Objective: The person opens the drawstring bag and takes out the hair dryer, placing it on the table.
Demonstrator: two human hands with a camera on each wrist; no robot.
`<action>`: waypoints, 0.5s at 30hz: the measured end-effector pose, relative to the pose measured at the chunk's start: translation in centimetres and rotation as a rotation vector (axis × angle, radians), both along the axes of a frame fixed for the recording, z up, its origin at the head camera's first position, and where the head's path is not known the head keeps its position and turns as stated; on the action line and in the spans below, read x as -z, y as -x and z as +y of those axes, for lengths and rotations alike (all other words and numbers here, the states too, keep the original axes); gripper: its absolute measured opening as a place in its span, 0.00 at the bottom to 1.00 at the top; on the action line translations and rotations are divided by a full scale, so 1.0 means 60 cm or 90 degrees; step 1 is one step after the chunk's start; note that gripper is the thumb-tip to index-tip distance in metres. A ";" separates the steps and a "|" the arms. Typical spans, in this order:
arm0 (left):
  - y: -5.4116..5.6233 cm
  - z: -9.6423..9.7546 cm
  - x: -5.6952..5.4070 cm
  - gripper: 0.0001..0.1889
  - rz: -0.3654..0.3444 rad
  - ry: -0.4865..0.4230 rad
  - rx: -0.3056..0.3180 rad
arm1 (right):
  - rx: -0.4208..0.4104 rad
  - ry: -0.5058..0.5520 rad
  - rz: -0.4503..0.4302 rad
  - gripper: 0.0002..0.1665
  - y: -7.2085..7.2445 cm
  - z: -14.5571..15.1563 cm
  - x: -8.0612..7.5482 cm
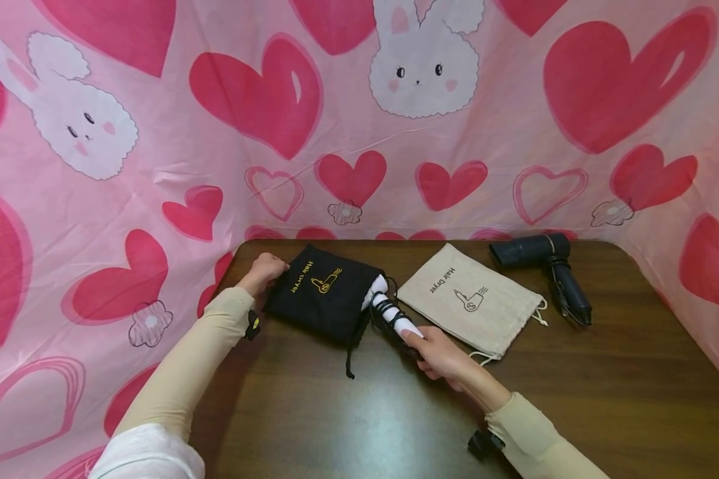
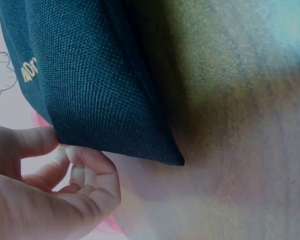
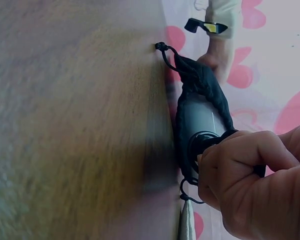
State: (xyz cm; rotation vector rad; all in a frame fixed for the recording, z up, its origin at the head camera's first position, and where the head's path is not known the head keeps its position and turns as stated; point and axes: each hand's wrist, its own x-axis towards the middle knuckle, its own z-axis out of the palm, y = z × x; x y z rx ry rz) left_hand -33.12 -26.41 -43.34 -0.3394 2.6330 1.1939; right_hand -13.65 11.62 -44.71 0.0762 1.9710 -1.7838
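Observation:
A black drawstring pouch (image 1: pixel 314 293) with yellow "Hair Dryer" lettering lies on the table at centre left. At its closed end, my left hand (image 1: pixel 266 271) pinches the bottom edge between thumb and fingers; the left wrist view shows this hand (image 2: pixel 65 187) close up. My right hand (image 1: pixel 442 356) grips the handle of a white hair dryer (image 1: pixel 386 304), which has a black cord wound around it. The dryer's head is inside the pouch mouth, mostly hidden by the cloth. From the right wrist, the white barrel (image 3: pixel 200 117) shows within the pouch opening, beyond my curled right hand (image 3: pixel 255 175).
To the right of the black pouch, a beige drawstring pouch (image 1: pixel 470 299) lies flat. A black hair dryer (image 1: pixel 533 251) with its cord around the handle rests at the back right. Behind the brown wooden table (image 1: pixel 311 419) hangs a pink cloth (image 1: pixel 347 100) with hearts and rabbits.

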 end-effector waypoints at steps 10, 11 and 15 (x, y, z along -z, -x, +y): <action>0.005 0.000 0.001 0.14 -0.015 -0.012 -0.011 | 0.018 -0.004 -0.007 0.19 -0.005 -0.001 -0.001; 0.005 0.000 0.001 0.15 -0.015 -0.014 -0.012 | 0.020 -0.003 -0.009 0.19 -0.006 -0.001 -0.001; 0.005 -0.001 -0.001 0.15 -0.013 -0.009 -0.008 | 0.024 0.001 -0.010 0.19 -0.009 -0.002 -0.002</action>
